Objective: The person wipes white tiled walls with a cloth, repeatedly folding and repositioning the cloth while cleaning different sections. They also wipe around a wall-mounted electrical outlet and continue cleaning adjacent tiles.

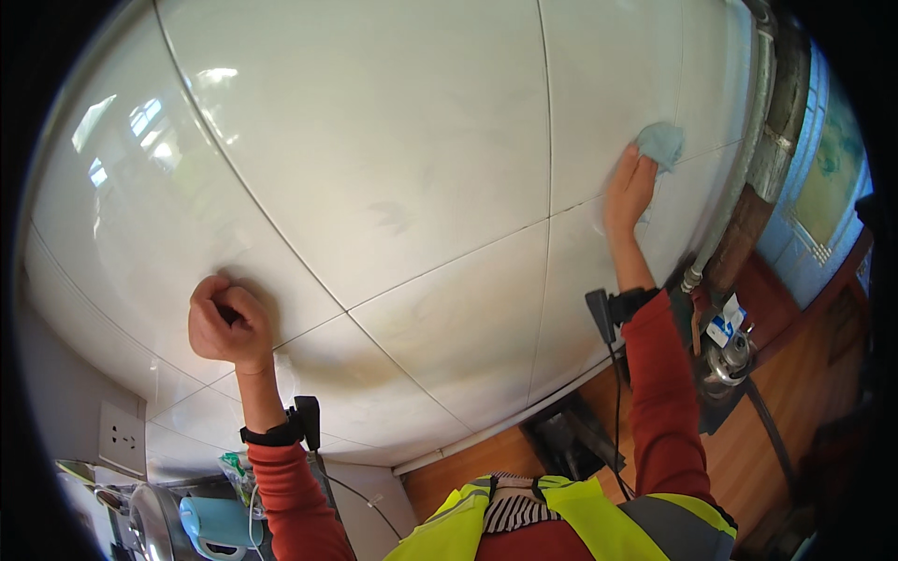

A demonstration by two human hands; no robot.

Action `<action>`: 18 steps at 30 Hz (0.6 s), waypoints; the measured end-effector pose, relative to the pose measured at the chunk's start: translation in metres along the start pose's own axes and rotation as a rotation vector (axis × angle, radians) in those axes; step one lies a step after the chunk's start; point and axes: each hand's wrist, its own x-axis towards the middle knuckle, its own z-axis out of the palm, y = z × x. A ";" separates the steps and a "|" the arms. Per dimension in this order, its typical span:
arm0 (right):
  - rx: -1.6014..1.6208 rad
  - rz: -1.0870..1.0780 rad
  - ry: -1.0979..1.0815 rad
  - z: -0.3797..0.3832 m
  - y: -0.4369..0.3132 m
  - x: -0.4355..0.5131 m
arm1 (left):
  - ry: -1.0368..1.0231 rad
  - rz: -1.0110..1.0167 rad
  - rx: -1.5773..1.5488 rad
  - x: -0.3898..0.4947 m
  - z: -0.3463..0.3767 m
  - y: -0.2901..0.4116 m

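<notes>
My right hand (631,186) presses a light blue cloth (660,146) flat against the white tiled wall (449,161), near a grout line at the right. At the lower left, my left hand (230,321) is curled into a loose fist close to the same tiles, with a shadow beside it; nothing shows in it. Whether its knuckles touch the wall cannot be told. Grey smudges mark the large middle tile, and a brownish tint lies on the tiles below it. Black straps with cabled devices sit on both wrists.
Metal pipes (733,161) run along the wall's right edge, above a metal kettle-like item (733,354). Lower left are a wall socket (122,438), a light blue electric kettle (217,526), a metal pot lid (151,522) and a plastic bag (240,477). A black object (572,435) stands on the wooden floor.
</notes>
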 end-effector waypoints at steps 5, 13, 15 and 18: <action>0.093 -0.374 -0.205 -0.008 -0.068 -0.045 | 0.023 0.038 -0.003 0.000 0.000 -0.001; 0.084 -0.753 -0.314 0.008 -0.120 -0.020 | -0.004 0.017 -0.024 0.001 -0.002 0.000; 0.093 -0.804 -0.286 0.013 -0.116 -0.013 | -0.004 0.032 -0.032 0.002 -0.003 0.000; 0.131 -0.844 -0.222 0.018 -0.109 -0.010 | -0.003 0.041 -0.031 0.002 -0.003 -0.001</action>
